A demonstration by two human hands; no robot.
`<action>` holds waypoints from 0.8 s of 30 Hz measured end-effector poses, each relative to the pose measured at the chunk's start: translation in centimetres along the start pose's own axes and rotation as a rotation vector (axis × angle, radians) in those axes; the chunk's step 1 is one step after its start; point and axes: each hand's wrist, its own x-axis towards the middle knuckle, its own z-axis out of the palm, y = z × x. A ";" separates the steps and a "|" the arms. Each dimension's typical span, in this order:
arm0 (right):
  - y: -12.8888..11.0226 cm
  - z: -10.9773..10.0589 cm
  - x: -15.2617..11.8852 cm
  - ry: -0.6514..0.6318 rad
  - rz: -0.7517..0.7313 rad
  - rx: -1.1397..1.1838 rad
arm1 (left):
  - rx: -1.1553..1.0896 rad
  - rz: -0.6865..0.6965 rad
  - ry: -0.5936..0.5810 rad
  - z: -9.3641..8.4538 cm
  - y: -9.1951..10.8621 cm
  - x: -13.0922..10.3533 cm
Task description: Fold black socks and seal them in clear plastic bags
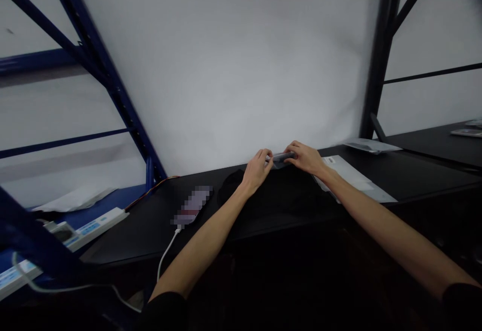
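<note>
Both hands are stretched out to the back of the black shelf (241, 225), close to the white wall. Between them is a thin grey packet (280, 158) with a glossy, plastic-like surface; what is inside cannot be made out. My left hand (257, 168) is closed on its left end, fingers curled. The right end is pinched by my right hand (304, 156), thumb below and fingers on top. Just in front of the packet, a black cloth item (278, 193) lies on the shelf, its shape hard to tell against the dark surface.
A phone (193, 205) with a white charging cable (167, 250) lies to the left. White papers or flat bags (357, 178) sit beside my right forearm, with a clear plastic bag (371, 145) behind. Blue rack posts (109, 80) and a power strip (98, 223) stand left; a black post (380, 54) rises right.
</note>
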 end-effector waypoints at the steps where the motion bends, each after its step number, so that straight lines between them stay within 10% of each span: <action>1: -0.1 0.0 0.0 0.015 0.010 0.003 | 0.002 0.009 0.000 0.0 0.0 0.0; 10: 0.5 0.7 0.2 0.195 0.141 -0.077 | 0.076 0.041 0.013 0.1 0.5 0.0; 17: 3.5 2.2 -0.4 -0.231 0.357 -0.287 | 0.206 -0.147 -0.251 1.9 -4.0 -1.2; 24: 4.5 3.0 -0.4 -0.286 0.232 -0.153 | 0.172 -0.235 -0.437 4.2 -7.7 -1.6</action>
